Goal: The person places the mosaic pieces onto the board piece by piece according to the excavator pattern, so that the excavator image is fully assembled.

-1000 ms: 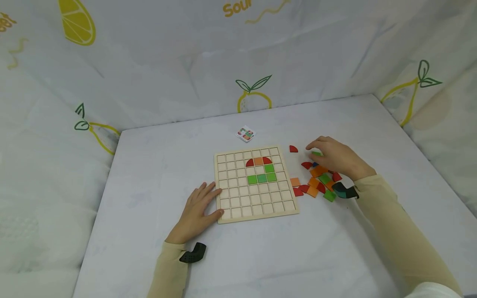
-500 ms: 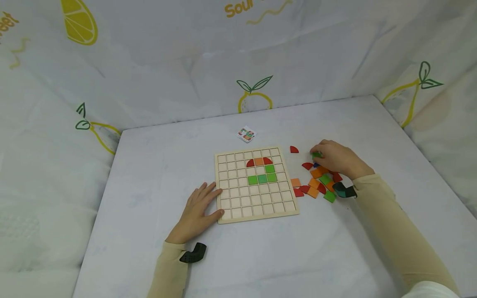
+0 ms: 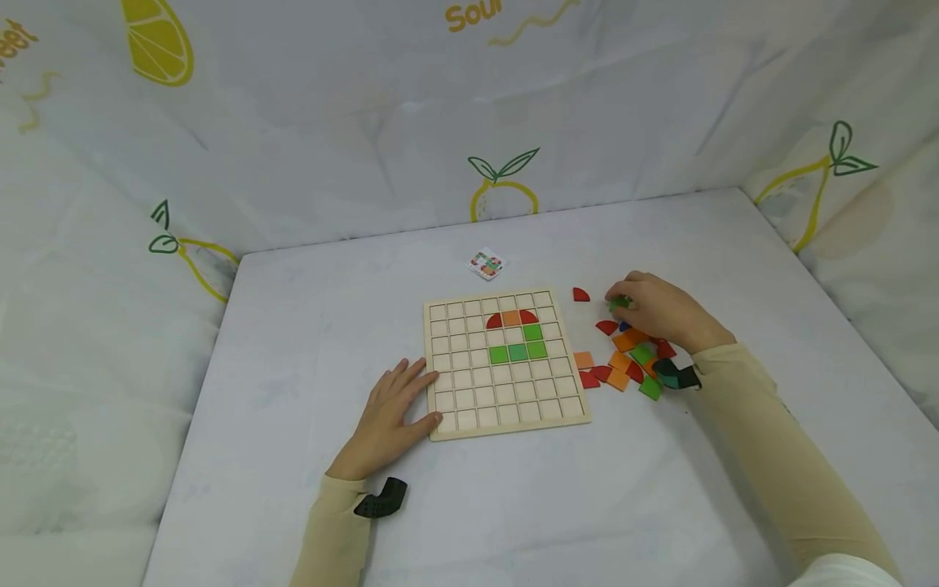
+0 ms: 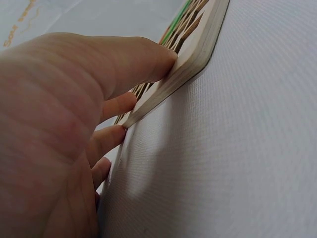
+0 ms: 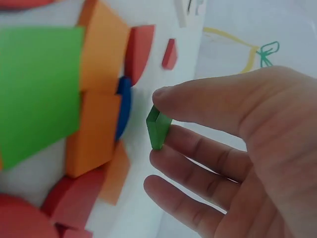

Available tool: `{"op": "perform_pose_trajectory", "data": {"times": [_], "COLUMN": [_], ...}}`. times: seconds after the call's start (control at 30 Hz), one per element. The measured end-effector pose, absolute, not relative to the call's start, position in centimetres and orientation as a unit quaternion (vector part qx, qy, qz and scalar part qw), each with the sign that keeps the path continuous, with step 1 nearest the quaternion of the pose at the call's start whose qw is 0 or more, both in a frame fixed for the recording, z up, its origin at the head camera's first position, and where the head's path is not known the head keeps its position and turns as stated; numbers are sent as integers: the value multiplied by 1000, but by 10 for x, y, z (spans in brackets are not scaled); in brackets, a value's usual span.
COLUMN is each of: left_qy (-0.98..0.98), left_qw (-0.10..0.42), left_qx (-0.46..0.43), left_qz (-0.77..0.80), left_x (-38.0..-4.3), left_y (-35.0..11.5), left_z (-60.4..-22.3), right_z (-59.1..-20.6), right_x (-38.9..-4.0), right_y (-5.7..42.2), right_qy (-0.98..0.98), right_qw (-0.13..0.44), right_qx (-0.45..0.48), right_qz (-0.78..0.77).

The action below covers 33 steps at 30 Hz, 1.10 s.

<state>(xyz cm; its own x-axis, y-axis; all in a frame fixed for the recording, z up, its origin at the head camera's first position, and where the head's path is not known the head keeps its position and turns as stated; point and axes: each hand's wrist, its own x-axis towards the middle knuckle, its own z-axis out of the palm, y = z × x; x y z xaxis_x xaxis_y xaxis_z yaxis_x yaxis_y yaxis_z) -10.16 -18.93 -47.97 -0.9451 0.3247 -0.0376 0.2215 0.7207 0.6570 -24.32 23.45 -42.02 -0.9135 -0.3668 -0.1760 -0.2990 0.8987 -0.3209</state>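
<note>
Thumb and fingers of my right hand pinch a green square tile by its edges, at the far side of the loose tile pile. My left hand rests at the left edge of the wooden grid board, its thumb and a finger on the frame. In the left wrist view the thumb presses on the rim near a corner. On the board's upper right, green squares, an orange square and two red quarter-round tiles sit in the cells.
Right of the board lie several loose tiles: orange squares, green squares, red quarter-rounds and a blue tile. One red quarter-round lies apart. Beyond the board is a small pattern card. Patterned cloth walls enclose the table.
My right hand's fingers have come together around the green tile, after being spread over it one second ago. The left hand and the board stay in place.
</note>
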Motion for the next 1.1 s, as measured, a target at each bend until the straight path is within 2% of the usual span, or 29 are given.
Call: {"op": "perform_pose_trajectory", "data": {"times": [0.3, 0.63, 1.1], "left_qy": [926, 925, 928], "left_qw": [74, 77, 78], "left_qx": [146, 150, 153], "left_qz": [341, 341, 331], "left_x": [-101, -101, -102], "left_y": [-189, -190, -191], "left_z": [-481, -478, -479], "right_z": [-407, -400, -411], "right_x": [-237, -232, -229], "right_y": [203, 151, 98], "right_qy": [955, 936, 910], "right_qw": [129, 104, 94], "right_qx": [-202, -276, -349], "right_qz": [-173, -191, -203]}}
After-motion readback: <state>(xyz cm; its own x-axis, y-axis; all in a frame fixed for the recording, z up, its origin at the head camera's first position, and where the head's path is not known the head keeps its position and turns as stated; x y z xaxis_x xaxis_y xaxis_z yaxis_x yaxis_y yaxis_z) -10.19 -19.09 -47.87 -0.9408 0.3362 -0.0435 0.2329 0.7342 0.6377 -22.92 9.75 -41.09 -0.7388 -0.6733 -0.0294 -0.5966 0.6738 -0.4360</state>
